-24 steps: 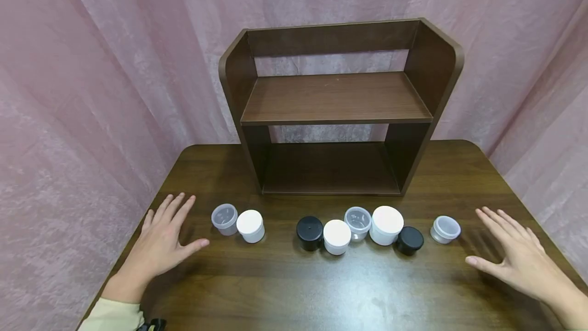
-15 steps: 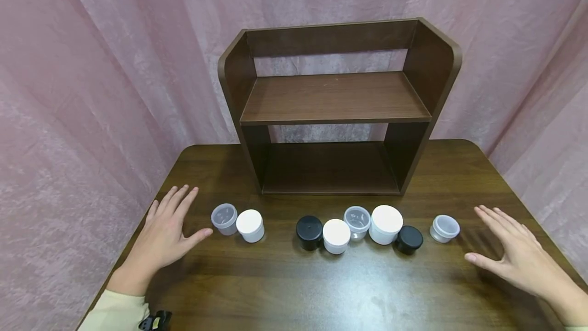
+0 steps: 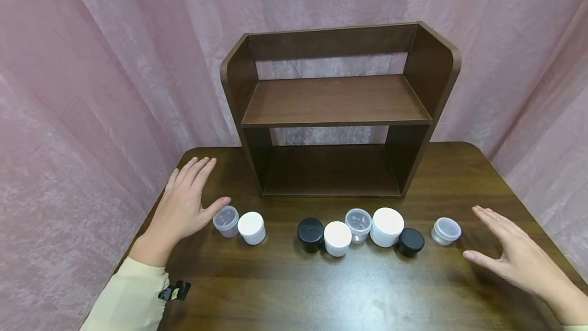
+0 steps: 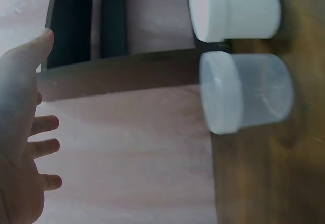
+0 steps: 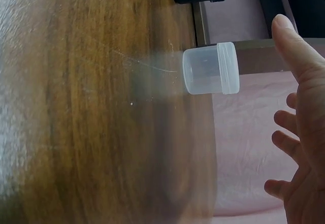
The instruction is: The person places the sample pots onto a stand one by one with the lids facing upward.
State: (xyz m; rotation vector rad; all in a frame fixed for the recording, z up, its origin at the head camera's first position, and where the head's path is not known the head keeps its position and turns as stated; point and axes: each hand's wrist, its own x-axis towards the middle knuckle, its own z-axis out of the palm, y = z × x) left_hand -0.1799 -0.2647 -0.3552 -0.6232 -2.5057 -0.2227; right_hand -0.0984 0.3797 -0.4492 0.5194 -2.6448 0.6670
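A row of small lidded jars lies along the brown table (image 3: 294,290) in front of a dark wooden shelf unit (image 3: 337,109). At the left end a clear jar (image 3: 225,220) (image 4: 246,92) stands next to a white jar (image 3: 251,227) (image 4: 233,9). My left hand (image 3: 186,206) (image 4: 20,132) hovers open just left of the clear jar, its thumb close to it. At the right end another clear jar (image 3: 445,231) (image 5: 210,75) stands alone. My right hand (image 3: 510,252) (image 5: 299,132) is open to the right of that jar, holding nothing.
In the middle stand a black jar (image 3: 310,234), a white jar (image 3: 337,238), a clear jar (image 3: 358,223), a larger white jar (image 3: 387,226) and a black jar (image 3: 410,241). Both shelf levels hold nothing. A pink curtain (image 3: 115,65) hangs behind the table.
My left hand has moved forward and to the right, its thumb now beside the left clear jar. My right hand has barely shifted.
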